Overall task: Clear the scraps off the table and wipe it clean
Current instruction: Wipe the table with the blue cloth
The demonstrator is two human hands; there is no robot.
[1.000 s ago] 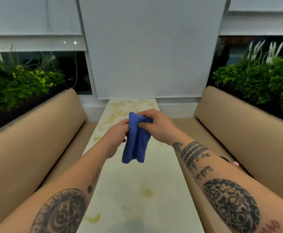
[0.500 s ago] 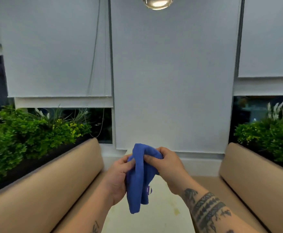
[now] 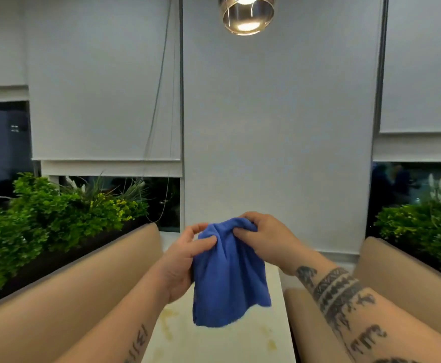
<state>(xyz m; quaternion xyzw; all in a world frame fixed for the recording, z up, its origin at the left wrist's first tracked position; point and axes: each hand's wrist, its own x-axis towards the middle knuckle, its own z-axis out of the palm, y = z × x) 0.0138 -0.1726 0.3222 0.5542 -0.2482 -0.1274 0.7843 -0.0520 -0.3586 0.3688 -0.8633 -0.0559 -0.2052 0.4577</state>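
A blue cloth (image 3: 227, 279) hangs in the air above the pale marbled table (image 3: 214, 341). My left hand (image 3: 180, 260) pinches its upper left edge with thumb and fingers. My right hand (image 3: 264, 237) grips the bunched top right of the cloth. The cloth spreads wider between the two hands and its lower edge dangles free. Yellowish stains show on the table below it. No scraps are visible on the part of the table in view.
Tan padded benches (image 3: 83, 284) (image 3: 408, 279) flank the narrow table on both sides. Green plants (image 3: 57, 218) (image 3: 423, 226) stand behind each backrest. White roller blinds cover the far wall, and a pendant lamp (image 3: 248, 14) hangs overhead.
The view has tilted upward, so less of the table shows. My hands have pulled apart and the folded cloth has opened wider between them.
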